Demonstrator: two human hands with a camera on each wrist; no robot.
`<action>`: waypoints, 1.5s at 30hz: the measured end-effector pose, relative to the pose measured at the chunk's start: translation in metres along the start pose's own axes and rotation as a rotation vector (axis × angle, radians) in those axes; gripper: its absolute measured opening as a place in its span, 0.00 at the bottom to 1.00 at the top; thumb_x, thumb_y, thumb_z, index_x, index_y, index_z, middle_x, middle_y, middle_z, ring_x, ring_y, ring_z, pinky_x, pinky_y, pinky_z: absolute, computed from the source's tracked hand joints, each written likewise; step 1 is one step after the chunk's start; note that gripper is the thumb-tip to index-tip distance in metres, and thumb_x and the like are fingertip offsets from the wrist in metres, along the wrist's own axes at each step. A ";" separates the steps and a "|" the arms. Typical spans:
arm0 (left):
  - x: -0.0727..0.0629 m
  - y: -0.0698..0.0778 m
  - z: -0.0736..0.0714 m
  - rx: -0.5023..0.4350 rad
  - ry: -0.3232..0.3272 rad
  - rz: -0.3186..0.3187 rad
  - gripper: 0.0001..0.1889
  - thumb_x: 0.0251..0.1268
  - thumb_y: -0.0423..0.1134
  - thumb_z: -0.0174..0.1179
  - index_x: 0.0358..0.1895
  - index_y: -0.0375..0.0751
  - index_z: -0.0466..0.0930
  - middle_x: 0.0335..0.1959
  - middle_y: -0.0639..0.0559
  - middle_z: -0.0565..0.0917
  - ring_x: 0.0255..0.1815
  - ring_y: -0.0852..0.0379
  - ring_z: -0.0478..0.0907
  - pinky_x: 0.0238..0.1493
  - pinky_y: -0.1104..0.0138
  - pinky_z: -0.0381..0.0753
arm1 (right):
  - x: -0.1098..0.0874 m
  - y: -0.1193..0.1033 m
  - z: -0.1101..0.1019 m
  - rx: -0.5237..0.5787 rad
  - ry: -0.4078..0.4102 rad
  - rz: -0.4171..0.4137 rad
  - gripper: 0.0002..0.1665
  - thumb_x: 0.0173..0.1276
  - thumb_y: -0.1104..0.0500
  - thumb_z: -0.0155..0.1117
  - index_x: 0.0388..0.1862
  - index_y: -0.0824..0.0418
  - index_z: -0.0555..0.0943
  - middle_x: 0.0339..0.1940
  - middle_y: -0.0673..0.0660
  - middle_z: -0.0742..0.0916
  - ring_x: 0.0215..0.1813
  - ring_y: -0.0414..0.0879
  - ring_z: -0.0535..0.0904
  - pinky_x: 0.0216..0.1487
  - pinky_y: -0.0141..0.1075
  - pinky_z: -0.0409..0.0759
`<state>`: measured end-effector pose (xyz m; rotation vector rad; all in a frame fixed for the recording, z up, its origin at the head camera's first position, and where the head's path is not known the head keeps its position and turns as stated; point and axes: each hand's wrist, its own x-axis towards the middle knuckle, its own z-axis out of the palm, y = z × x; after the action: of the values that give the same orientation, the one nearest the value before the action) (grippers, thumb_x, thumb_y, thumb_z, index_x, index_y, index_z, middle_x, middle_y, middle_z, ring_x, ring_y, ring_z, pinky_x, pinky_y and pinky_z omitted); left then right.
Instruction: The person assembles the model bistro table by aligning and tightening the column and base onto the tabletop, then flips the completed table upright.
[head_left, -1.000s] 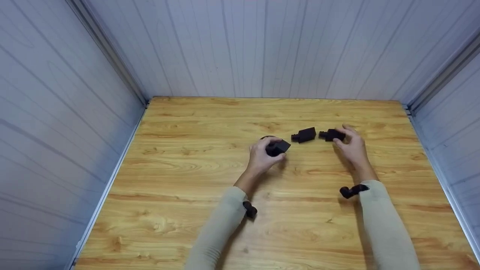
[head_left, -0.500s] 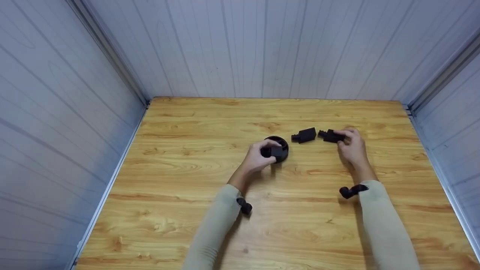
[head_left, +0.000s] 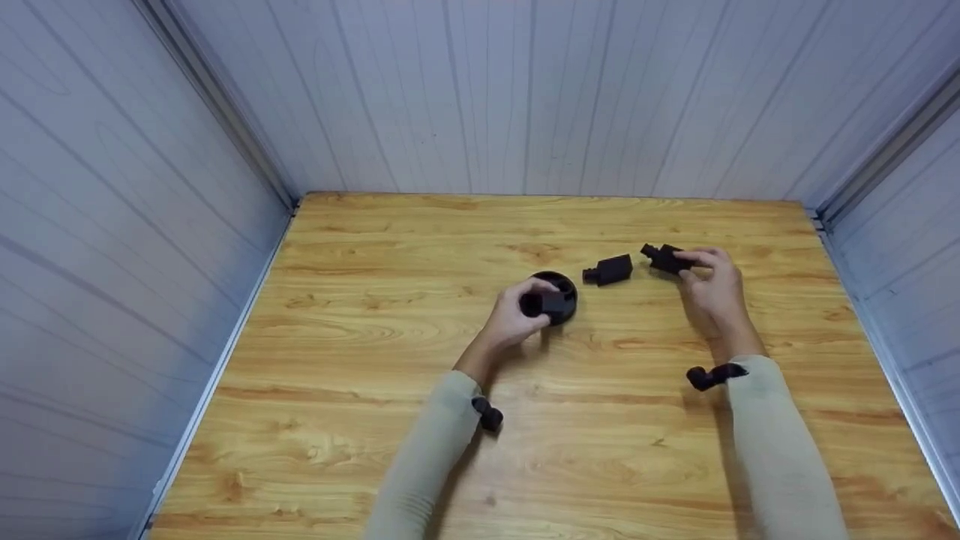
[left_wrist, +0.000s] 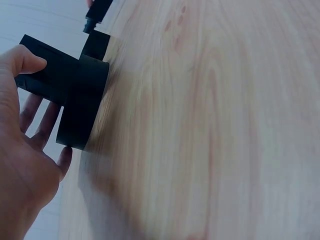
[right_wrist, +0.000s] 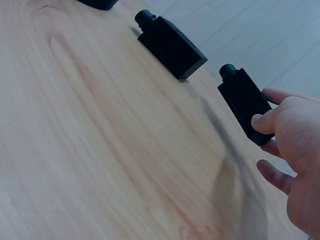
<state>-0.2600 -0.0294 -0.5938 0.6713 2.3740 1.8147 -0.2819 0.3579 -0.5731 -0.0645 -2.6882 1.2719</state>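
My left hand (head_left: 510, 321) pinches a black rectangular block (left_wrist: 52, 72) that stands up from a round black base (left_wrist: 82, 105). Thumb and fingers lie on opposite sides of the block, and the base sits flat at the wooden table in the left wrist view. To the right, my right hand (head_left: 718, 292) pinches a black bottle-shaped block with a stepped round neck (right_wrist: 244, 102) by its wide end, neck pointing away to the left. Between the hands a similar black necked block (head_left: 615, 270) lies on its side on the table.
The wood-grain table (head_left: 375, 390) is closed in by a pale panelled back wall (head_left: 487, 97) and side walls. Each sleeve carries a small black wrist camera, one on the left (head_left: 489, 415) and one on the right (head_left: 712, 376).
My left hand has shifted slightly left and levelled its block and base, which was tilted before. My right hand has raised its necked block and turned it, neck now pointing further back.
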 end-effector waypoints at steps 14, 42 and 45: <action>0.003 -0.006 -0.014 -0.089 -0.011 -0.052 0.24 0.64 0.23 0.62 0.62 0.38 0.90 0.61 0.37 0.90 0.52 0.59 0.78 0.55 0.68 0.76 | -0.006 -0.018 -0.006 0.052 0.015 -0.088 0.20 0.82 0.68 0.70 0.69 0.64 0.89 0.72 0.70 0.82 0.70 0.64 0.79 0.47 0.09 0.73; -0.011 0.000 -0.009 0.016 0.239 -0.040 0.25 0.70 0.30 0.74 0.69 0.38 0.85 0.65 0.40 0.90 0.63 0.40 0.86 0.72 0.43 0.83 | -0.013 -0.072 0.014 0.081 0.046 -0.270 0.19 0.77 0.67 0.76 0.64 0.61 0.93 0.65 0.69 0.87 0.54 0.29 0.77 0.41 0.15 0.77; -0.010 -0.002 -0.014 -0.004 0.252 -0.053 0.27 0.73 0.29 0.72 0.74 0.40 0.84 0.68 0.41 0.90 0.65 0.39 0.86 0.74 0.40 0.81 | -0.014 -0.076 0.017 0.087 0.034 -0.282 0.20 0.76 0.68 0.76 0.64 0.61 0.92 0.65 0.70 0.87 0.54 0.28 0.77 0.41 0.14 0.77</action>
<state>-0.2560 -0.0462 -0.5940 0.3952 2.5105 1.9862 -0.2687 0.2951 -0.5266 0.2898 -2.4984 1.2822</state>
